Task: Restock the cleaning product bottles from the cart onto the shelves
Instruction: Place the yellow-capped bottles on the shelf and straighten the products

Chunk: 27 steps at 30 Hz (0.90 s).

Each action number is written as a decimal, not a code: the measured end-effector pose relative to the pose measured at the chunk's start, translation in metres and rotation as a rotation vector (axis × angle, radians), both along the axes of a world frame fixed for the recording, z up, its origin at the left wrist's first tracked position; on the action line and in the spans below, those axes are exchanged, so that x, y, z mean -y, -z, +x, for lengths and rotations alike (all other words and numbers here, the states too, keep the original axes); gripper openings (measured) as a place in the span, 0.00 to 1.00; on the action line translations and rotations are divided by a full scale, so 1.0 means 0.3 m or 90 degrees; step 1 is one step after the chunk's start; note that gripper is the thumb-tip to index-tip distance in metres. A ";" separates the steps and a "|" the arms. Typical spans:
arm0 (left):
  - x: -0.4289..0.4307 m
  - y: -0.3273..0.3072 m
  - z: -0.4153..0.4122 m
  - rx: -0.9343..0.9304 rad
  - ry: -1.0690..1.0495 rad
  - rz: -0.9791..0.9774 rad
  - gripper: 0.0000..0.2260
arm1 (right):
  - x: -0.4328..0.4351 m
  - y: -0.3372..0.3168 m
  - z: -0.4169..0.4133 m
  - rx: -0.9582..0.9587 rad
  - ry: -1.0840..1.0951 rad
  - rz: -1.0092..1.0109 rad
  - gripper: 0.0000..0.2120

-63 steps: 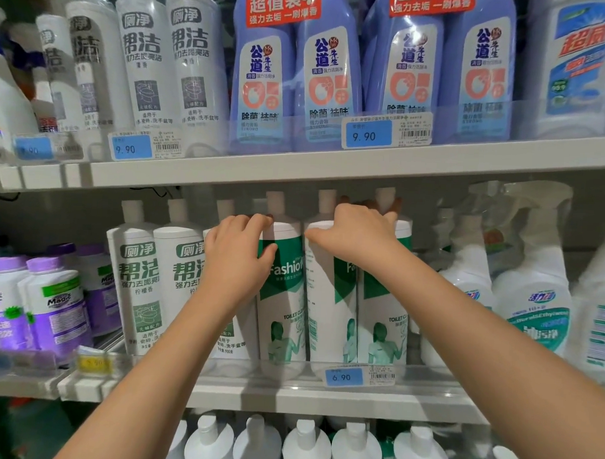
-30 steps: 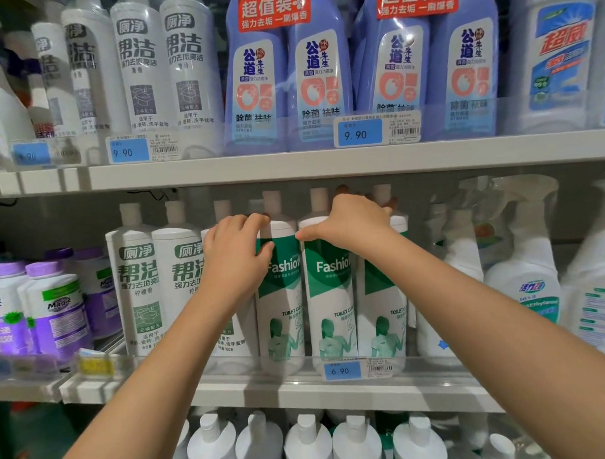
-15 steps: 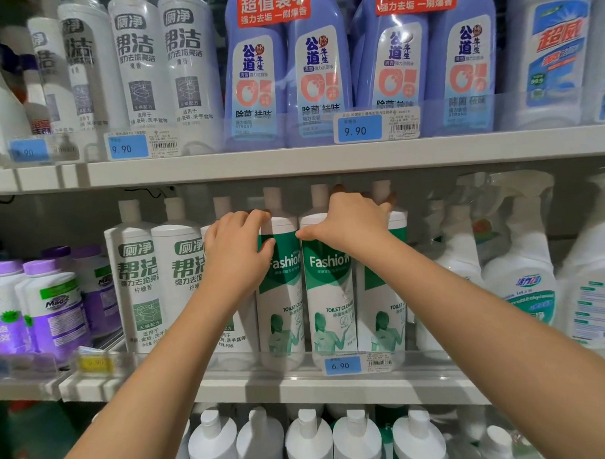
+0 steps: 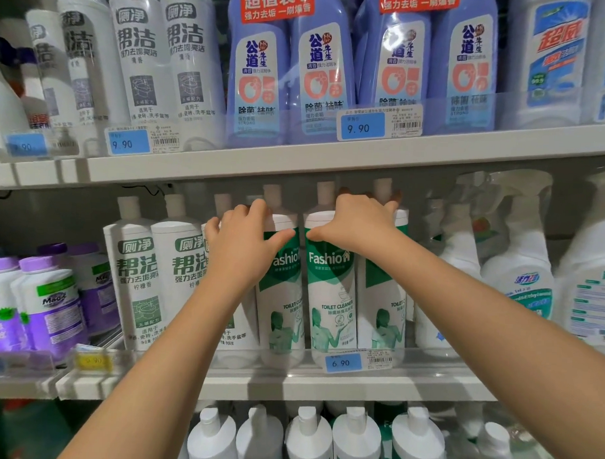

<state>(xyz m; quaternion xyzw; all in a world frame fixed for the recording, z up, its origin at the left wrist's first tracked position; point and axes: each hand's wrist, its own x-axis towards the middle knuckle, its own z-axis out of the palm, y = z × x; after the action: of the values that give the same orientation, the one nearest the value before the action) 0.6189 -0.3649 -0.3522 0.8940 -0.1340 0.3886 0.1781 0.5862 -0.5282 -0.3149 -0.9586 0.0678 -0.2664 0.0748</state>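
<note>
Three white-and-green "Fashion" toilet cleaner bottles stand upright in a row on the middle shelf point(image 4: 323, 384). My left hand point(image 4: 240, 241) grips the shoulder of the left Fashion bottle point(image 4: 281, 314), thumb across its front. My right hand point(image 4: 358, 222) reaches over the tops of the middle Fashion bottle point(image 4: 331, 299) and the right Fashion bottle point(image 4: 380, 318), with its fingers curled behind them and its thumb on the middle one's front. The cart is not in view.
White bottles with grey-green labels point(image 4: 141, 282) stand left of the Fashion row, purple-capped bottles point(image 4: 48, 303) further left, spray bottles point(image 4: 519, 271) to the right. The upper shelf point(image 4: 296, 164) hangs close above my hands with blue bottles point(image 4: 293, 67). More white-capped bottles point(image 4: 307, 439) fill the shelf below.
The middle Fashion bottle has turned so its label faces front. My right hand stays on the bottle tops; my left hand has hardly moved.
</note>
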 end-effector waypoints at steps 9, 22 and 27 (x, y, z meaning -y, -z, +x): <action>0.026 -0.044 0.017 -0.007 -0.010 -0.040 0.25 | -0.004 0.016 0.000 0.051 0.011 -0.022 0.30; 0.009 -0.040 0.000 -0.026 0.074 -0.087 0.22 | 0.053 0.091 -0.067 0.203 -0.034 -0.013 0.26; 0.028 -0.022 -0.026 0.030 -0.015 0.037 0.17 | 0.203 0.121 -0.123 0.280 -0.013 0.163 0.25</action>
<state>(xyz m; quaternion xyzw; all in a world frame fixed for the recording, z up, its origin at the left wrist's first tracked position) 0.6111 -0.3732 -0.3457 0.8911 -0.1387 0.4073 0.1444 0.5493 -0.5890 -0.3513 -0.8609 0.0735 -0.4570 0.2112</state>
